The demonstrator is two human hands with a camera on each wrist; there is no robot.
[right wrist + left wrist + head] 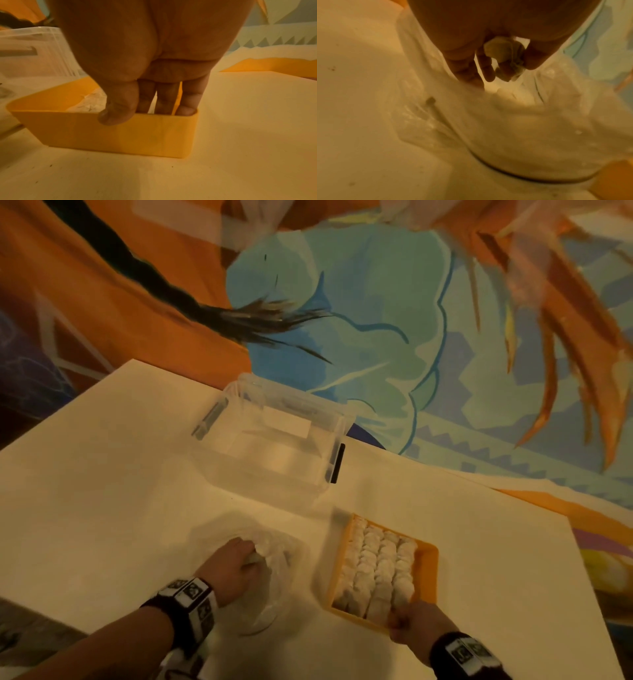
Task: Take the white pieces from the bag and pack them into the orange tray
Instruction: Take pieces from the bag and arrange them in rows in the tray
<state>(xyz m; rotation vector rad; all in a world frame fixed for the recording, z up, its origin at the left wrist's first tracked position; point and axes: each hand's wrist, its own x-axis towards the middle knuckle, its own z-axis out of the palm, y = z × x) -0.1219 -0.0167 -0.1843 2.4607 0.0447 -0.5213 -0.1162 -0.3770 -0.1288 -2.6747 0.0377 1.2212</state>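
White pieces (376,570): packed in tidy rows inside the orange tray (428,570), filling most of it; a bare strip of tray floor shows along its right side. The tray sits on the worktop (102,508), near the front, right of centre.

One more white piece (503,54) is in your left hand (236,566). The wrist view shows your fingers (488,70) curled around it and pinching it against the thumb, just above the bag's opening. The picture is blurred, so the piece's shape is hard to make out.

Bag (274,587): thin clear plastic, crumpled flat on the worktop just left of the tray, under and around your left hand. Whether any pieces remain inside I cannot tell.

Your right hand (418,628) grips the tray's near wall at its right corner. The thumb (118,112) presses on the outside of the wall; three fingers (187,105) reach down inside, pressed close together, so the wall is pinched between them.

Behind the bag and tray, a clear plastic box (274,440) with dark side clips stands on the worktop, well apart from both hands. A white label is on it.

Both wrists carry black bands with patterned markers. Beyond the worktop lies a cloth (376,302) printed in orange and blue.
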